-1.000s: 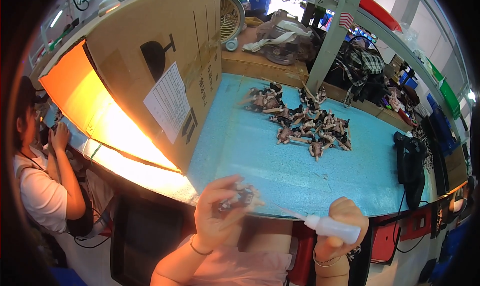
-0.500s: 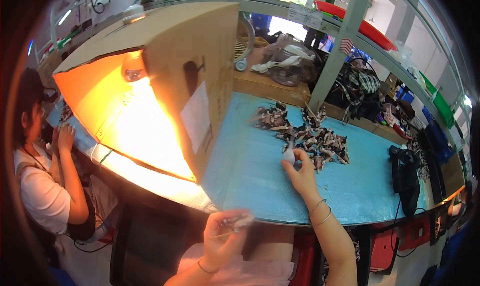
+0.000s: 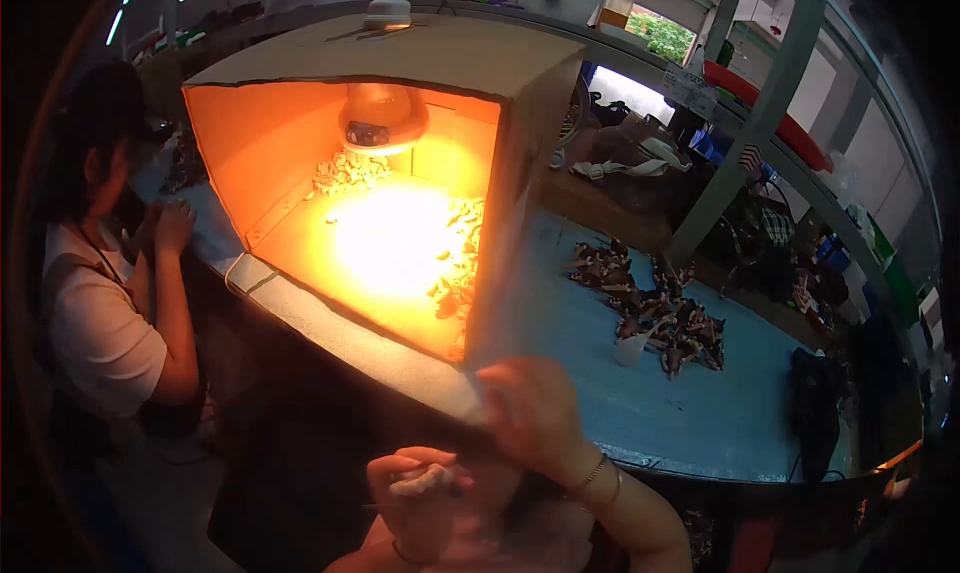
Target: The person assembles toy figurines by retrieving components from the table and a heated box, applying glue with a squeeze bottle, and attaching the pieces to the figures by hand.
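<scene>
Low before my body, my left hand (image 3: 412,508) is closed with a small pale figurine-like piece (image 3: 422,481) between thumb and fingers; its exact shape is too small to make out. My right hand (image 3: 535,413), a bracelet on its wrist, is raised just above and to the right, near the front right corner of a cardboard box. Motion smears its fingers, so whether they hold anything does not show. On the blue table (image 3: 640,423) a small white squeeze bottle (image 3: 632,349) rests against the near edge of a pile of small dark-and-pale figurines (image 3: 680,323).
The open-fronted cardboard box (image 3: 290,183) has a glowing lamp (image 3: 383,123) inside, over small pieces. A co-worker (image 3: 110,303) sits at the left, hands raised. A dark object (image 3: 815,403) stands at the right; a metal shelf post (image 3: 750,123) rises behind.
My right hand has let go of the white squeeze bottle, left it by the pile and come back toward my left hand. The view has swung left, showing more of the box's inside.
</scene>
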Tool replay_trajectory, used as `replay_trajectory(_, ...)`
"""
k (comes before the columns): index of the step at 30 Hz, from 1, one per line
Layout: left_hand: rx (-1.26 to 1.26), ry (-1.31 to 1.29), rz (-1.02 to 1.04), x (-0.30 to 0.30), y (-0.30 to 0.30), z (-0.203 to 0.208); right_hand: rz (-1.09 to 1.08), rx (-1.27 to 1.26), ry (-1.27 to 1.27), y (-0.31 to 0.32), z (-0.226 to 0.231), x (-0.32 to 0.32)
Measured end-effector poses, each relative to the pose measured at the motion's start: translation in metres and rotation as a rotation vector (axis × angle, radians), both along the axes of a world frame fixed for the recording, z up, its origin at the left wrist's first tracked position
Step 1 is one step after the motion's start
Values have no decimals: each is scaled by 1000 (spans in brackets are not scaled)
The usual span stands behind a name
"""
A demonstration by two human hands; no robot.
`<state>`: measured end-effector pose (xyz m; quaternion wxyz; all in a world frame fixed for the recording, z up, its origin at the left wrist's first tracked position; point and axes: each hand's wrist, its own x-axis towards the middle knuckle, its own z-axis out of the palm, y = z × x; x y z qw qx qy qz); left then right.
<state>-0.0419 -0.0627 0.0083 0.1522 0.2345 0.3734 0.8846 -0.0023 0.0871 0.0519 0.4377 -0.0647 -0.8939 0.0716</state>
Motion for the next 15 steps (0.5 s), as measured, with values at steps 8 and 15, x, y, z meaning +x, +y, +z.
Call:
replay_trajectory(8,123,78,-44,-19,-19,-6,-641,315,-827,34,-55,-176)
replay_trajectory(15,1,48,108,-34,-14,-16,-594,250,-839,35,-57,-187)
